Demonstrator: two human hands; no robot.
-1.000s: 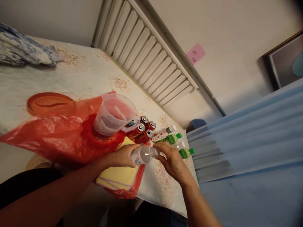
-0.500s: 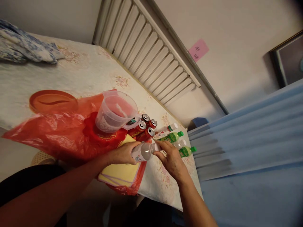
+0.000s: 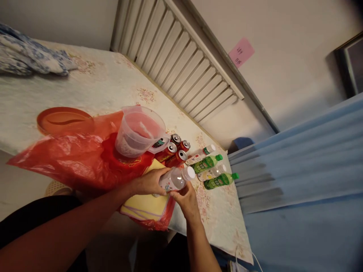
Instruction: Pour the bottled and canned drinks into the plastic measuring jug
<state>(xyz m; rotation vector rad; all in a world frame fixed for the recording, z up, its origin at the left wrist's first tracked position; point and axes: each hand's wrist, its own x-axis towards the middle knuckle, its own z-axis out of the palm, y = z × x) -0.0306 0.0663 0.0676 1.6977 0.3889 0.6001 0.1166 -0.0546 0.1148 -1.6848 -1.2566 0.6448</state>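
A clear plastic bottle with a white cap and a printed label is tilted above the yellow cloths. My left hand is closed round its lower part. Against the side of the bottle, below the cap, my right hand has its thumb and fingers closed on it. Just beyond stands a translucent plastic jug on a red plastic bag, its handle toward several drink cans.
Green-capped bottles and white-capped bottles stand in a row at right. An orange lid lies at left on the flowered tablecloth. A radiator runs behind; blue curtains hang at right.
My right hand has moved from the bottle's cap down and left to its side. The left hand keeps its hold, and the cap now shows whole.
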